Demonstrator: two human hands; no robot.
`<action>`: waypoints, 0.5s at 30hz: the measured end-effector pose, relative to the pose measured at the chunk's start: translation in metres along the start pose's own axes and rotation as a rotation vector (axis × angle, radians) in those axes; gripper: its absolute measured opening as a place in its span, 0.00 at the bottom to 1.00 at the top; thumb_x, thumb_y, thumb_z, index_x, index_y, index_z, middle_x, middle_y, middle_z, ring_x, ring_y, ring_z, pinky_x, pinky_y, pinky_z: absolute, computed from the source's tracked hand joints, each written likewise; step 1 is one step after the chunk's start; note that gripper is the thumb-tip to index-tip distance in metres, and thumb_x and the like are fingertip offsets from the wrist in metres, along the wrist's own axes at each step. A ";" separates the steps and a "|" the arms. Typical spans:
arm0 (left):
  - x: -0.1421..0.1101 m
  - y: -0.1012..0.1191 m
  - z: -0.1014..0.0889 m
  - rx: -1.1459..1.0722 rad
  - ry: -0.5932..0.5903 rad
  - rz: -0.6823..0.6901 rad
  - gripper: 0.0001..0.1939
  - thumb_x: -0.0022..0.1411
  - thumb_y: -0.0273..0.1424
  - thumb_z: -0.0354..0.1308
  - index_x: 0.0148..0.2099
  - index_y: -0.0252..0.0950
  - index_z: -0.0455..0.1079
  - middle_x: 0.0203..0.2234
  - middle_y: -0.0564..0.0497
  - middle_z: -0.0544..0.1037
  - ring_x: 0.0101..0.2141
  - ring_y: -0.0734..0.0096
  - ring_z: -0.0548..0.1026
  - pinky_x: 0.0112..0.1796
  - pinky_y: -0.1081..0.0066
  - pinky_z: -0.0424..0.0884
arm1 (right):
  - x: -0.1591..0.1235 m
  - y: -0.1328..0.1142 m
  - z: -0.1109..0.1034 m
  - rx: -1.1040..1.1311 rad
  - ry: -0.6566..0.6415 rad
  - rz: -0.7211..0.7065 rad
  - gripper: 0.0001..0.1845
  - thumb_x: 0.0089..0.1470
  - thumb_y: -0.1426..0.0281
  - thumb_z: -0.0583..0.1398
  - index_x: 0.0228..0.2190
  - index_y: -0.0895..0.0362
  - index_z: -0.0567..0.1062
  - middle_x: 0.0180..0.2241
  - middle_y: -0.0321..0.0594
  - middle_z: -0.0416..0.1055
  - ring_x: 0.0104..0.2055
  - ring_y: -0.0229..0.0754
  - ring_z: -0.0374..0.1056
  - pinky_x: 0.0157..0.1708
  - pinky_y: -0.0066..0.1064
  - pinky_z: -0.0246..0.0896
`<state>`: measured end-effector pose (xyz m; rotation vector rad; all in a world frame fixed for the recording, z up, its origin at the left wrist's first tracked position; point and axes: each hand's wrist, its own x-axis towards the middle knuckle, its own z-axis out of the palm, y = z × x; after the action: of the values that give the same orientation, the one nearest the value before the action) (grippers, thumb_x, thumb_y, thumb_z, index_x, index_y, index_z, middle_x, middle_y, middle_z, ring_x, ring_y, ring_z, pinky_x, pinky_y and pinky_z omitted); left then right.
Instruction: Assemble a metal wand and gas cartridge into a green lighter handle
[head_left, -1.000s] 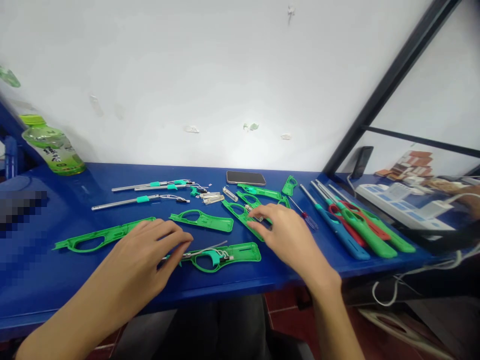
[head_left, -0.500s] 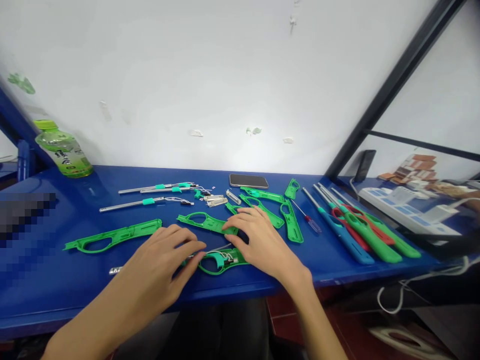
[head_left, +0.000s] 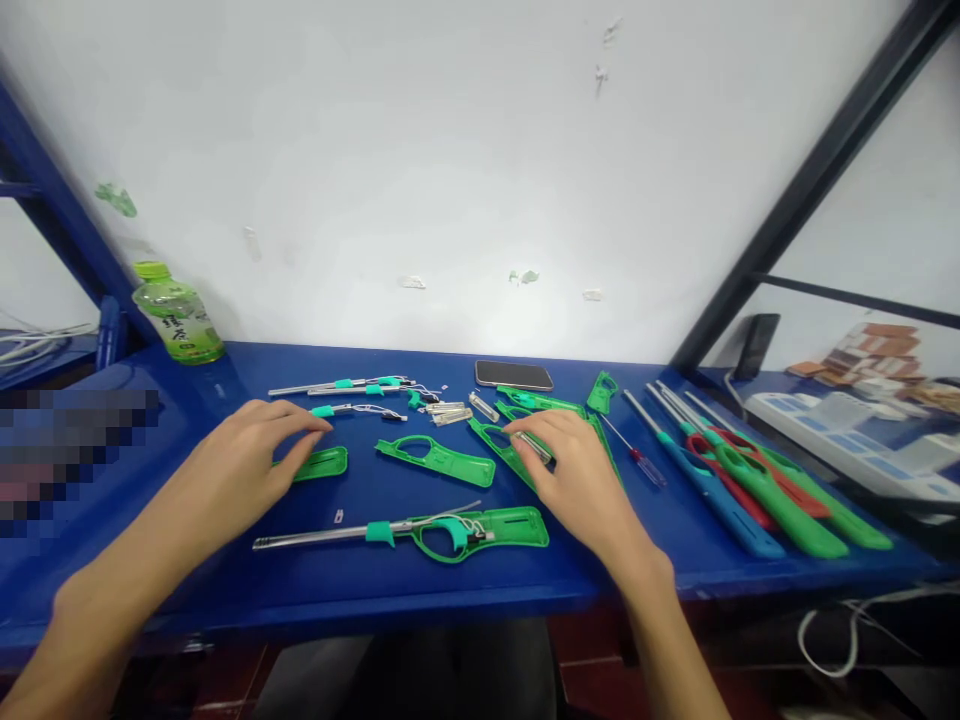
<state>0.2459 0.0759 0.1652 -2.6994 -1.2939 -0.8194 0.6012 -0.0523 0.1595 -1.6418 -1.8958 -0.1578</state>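
My left hand (head_left: 240, 462) lies palm down with fingers spread over a long green shell half (head_left: 324, 463); its fingertips are close to a metal tube with a teal collar (head_left: 352, 410). My right hand (head_left: 579, 472) is curled over a pile of green shell halves (head_left: 501, 447), its thumb and fingers pinched on a small silvery part (head_left: 535, 446). Between the hands, near the front edge, lies a half-built green lighter (head_left: 480, 528) with its metal tube (head_left: 315, 537) pointing left. Another green shell half (head_left: 439, 460) lies behind it.
The blue table (head_left: 225, 580) also bears a green drink bottle (head_left: 177, 326) at the back left, a phone (head_left: 514, 375) by the wall, a red-handled screwdriver (head_left: 639, 457) and several finished lighters (head_left: 750, 480) on the right. A black post (head_left: 810, 180) slants up beyond them.
My left hand left the half-built lighter and went left and back onto the long green shell. My right hand moved right, back to the pile of shells. The view shifted left.
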 end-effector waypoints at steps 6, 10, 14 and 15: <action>-0.005 0.005 -0.024 -0.108 -0.105 -0.050 0.15 0.71 0.44 0.57 0.45 0.44 0.83 0.36 0.52 0.85 0.37 0.59 0.80 0.38 0.66 0.74 | 0.049 -0.010 0.026 -0.078 -0.167 -0.197 0.12 0.68 0.72 0.63 0.51 0.52 0.82 0.50 0.47 0.80 0.55 0.55 0.73 0.56 0.50 0.66; -0.011 0.013 -0.023 -0.274 -0.342 -0.034 0.13 0.70 0.44 0.60 0.45 0.47 0.84 0.29 0.54 0.82 0.26 0.68 0.76 0.28 0.72 0.70 | 0.087 -0.003 0.036 -0.191 -0.277 -0.260 0.09 0.66 0.71 0.66 0.48 0.55 0.82 0.45 0.47 0.79 0.51 0.54 0.73 0.52 0.49 0.69; -0.015 0.019 -0.017 -0.348 -0.522 -0.054 0.09 0.69 0.37 0.62 0.45 0.49 0.84 0.32 0.55 0.83 0.29 0.69 0.77 0.29 0.74 0.69 | 0.100 0.005 0.044 -0.238 -0.357 -0.287 0.11 0.69 0.64 0.66 0.48 0.57 0.80 0.50 0.43 0.78 0.51 0.49 0.76 0.53 0.49 0.74; -0.015 0.021 -0.016 -0.354 -0.542 -0.058 0.08 0.70 0.36 0.62 0.44 0.50 0.84 0.32 0.55 0.83 0.29 0.69 0.78 0.29 0.74 0.70 | 0.099 0.005 0.046 -0.234 -0.368 -0.288 0.12 0.70 0.63 0.66 0.50 0.57 0.79 0.52 0.44 0.78 0.52 0.48 0.76 0.53 0.48 0.74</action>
<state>0.2469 0.0475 0.1758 -3.3414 -1.4285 -0.3455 0.5856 0.0555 0.1724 -1.6224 -2.4737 -0.2131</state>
